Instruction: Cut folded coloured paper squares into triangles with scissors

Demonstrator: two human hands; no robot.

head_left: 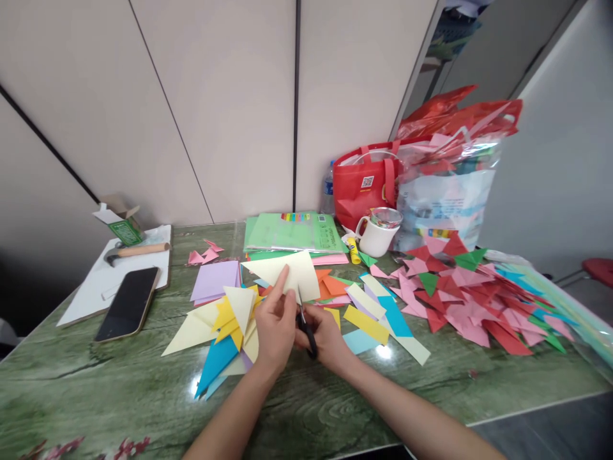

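Cream paper sheet [292, 273] pinched in your left hand [276, 326], held just above green table [335, 409]. Your right hand [325, 337] closed around black scissors [306, 329], blades at sheet's lower edge. One white mug [376, 237], contents unclear. One red bag [363, 185], interior hidden. One clear plastic bag [445, 198] holding pink and red paper. One open green carton [122, 223]. One phone [128, 304], one hammer [136, 251], one glue stick [353, 251]. Folded triangles [469, 300], too many to count.

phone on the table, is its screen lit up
No, the phone lies flat on the green table with a dark, blank screen.
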